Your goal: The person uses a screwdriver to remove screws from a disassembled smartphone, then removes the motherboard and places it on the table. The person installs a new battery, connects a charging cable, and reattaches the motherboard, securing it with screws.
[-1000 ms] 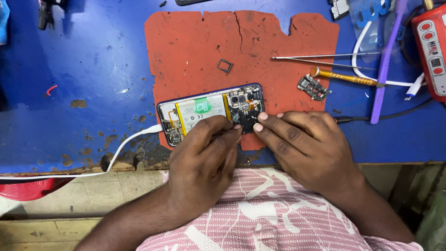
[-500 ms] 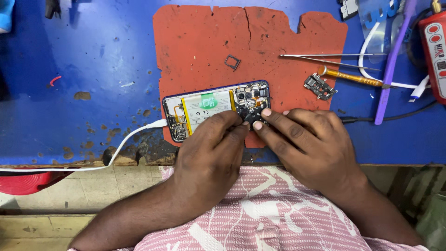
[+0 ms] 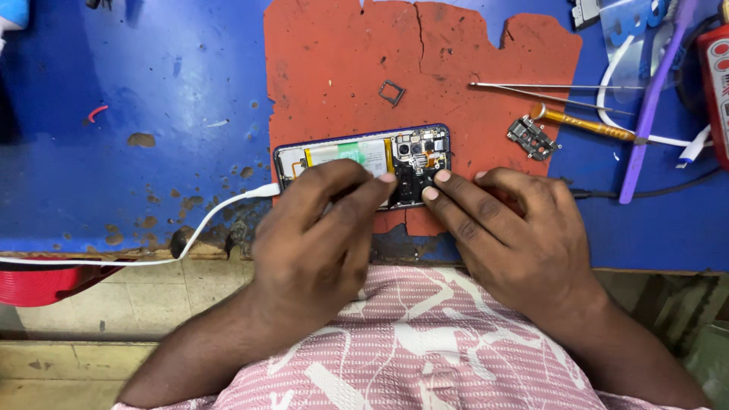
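An opened phone (image 3: 357,157) with its back cover off lies on a torn red mat (image 3: 342,68), its battery and circuit board showing. My left hand (image 3: 319,235) rests over the phone's near edge, fingertips pressed on the board beside the battery. My right hand (image 3: 516,235) touches the board's right part with two fingertips. A white cable (image 3: 205,216) is plugged into the phone's left end. Whether a small part sits under my fingers is hidden.
A small square frame (image 3: 392,93) lies on the mat above the phone. To the right are tweezers (image 3: 547,89), an orange-handled screwdriver (image 3: 585,124), a small metal bracket (image 3: 531,138) and a purple stick (image 3: 653,99). The blue bench (image 3: 137,114) edge runs near my body.
The view has drifted, so the phone sits slightly higher and more to the right in frame. My fingers have shifted a little on the board; both hands stay on the phone.
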